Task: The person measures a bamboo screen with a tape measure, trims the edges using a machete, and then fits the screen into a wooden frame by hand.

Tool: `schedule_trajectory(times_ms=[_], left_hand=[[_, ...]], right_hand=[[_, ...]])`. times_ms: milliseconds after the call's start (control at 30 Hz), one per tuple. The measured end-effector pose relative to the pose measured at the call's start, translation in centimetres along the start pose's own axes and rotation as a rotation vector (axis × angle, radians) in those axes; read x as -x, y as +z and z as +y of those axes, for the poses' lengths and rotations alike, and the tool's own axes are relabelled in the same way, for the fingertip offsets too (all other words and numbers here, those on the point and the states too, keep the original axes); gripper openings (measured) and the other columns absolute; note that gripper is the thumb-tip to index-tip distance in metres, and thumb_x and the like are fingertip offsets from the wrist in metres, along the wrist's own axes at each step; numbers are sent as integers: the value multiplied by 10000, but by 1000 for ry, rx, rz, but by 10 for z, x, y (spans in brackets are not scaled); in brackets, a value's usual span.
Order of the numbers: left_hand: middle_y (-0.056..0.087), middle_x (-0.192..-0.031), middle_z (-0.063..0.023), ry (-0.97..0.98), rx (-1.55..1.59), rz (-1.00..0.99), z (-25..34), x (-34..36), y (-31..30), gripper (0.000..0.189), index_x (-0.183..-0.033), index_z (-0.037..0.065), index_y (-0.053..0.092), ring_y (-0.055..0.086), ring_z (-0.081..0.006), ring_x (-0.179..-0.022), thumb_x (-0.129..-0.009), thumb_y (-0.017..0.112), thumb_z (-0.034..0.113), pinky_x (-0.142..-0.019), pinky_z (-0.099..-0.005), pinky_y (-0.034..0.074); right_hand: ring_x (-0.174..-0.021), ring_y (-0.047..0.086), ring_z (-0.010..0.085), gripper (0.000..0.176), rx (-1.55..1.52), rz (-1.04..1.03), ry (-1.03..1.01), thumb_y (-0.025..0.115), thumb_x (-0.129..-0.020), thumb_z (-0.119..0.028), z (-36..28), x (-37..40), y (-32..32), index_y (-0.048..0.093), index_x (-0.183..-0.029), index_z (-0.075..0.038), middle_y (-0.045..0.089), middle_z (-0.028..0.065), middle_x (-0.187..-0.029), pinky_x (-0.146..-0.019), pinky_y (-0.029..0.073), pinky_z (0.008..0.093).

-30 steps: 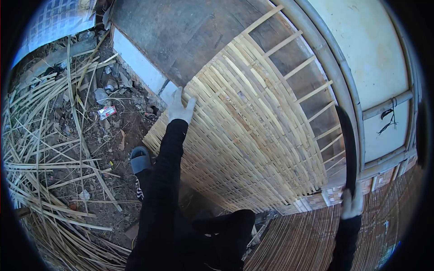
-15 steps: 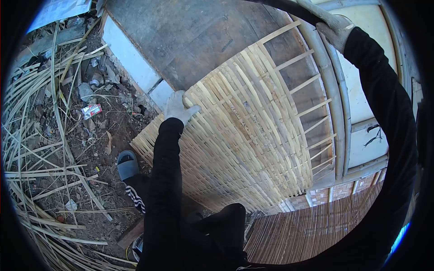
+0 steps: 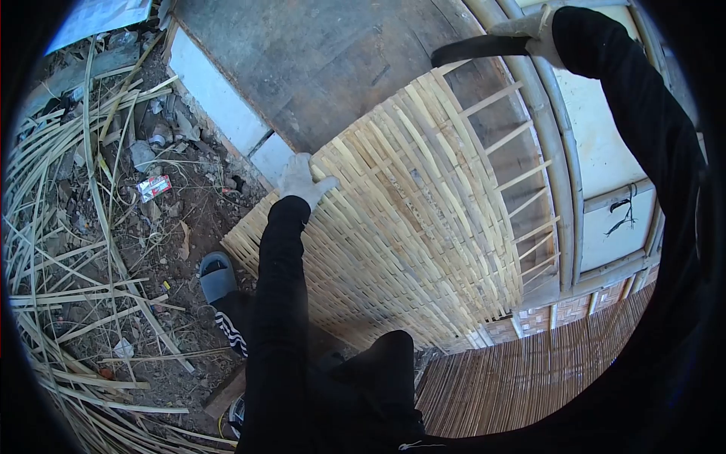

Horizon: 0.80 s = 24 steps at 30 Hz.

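Note:
A woven mat of split bamboo [image 3: 393, 204] slants across the middle of the view, its bare strip ends [image 3: 522, 181] sticking out along the right side. My gloved left hand [image 3: 302, 181] grips the mat's upper left edge, thumb lying on top of the weave. At the upper right, my gloved right hand [image 3: 541, 34] is closed round the handle end of a dark, broad-bladed machete [image 3: 480, 49]. Its blade points left, and the tip overlaps the mat's top corner in this view. The handle is hidden within my fingers.
Behind the mat stands a worn brown board [image 3: 302, 60] beside white blocks [image 3: 215, 94]. Bamboo poles [image 3: 556, 144] frame pale wall panels on the right. Loose bamboo strips [image 3: 53, 181] and litter cover the ground at left. A sandalled foot [image 3: 218, 278] is near the mat's lower left corner.
My right hand has brought the machete down from the top of the view to the mat's top corner. My left hand keeps its grip on the edge.

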<state>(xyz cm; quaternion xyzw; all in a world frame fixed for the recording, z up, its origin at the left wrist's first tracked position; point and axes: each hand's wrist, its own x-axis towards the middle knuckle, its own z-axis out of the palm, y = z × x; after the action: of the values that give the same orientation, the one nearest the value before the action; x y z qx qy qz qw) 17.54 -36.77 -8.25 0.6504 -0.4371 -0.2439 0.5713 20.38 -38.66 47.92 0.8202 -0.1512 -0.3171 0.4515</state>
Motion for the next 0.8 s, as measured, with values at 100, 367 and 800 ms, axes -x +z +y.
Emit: schedule_trajectory(times_ms=[100,367,800], left_hand=[[487,-1262,-160,25,-7,2,-2,1,1,860,-1324,49,440,442,-346,-1226,-721,772,564,-1044,-457,344],[491,-1266,-178,50,-6,30,-3,7,4,858,-1382,70,402,469,-361,-1206,-758,759,539,-1043,-481,357],[501,-1289,-187,-6,-52,7,14,19,-16,879,-1422,69,393,457,-354,-1243,-762,768,512,-1069,-468,349]], right_hand=[[-739,674,289,499,5,8,17,608,-868,-161,2,5,-4,551,-1362,-192,695,194,-888,-685,529,393],[-760,678,283,476,-11,34,61,618,-871,-165,2,16,-6,565,-1344,-184,696,183,-900,-691,531,382],[-793,683,273,438,-39,52,106,633,-877,-170,-32,-19,8,588,-1313,-170,699,165,-918,-701,534,365]])
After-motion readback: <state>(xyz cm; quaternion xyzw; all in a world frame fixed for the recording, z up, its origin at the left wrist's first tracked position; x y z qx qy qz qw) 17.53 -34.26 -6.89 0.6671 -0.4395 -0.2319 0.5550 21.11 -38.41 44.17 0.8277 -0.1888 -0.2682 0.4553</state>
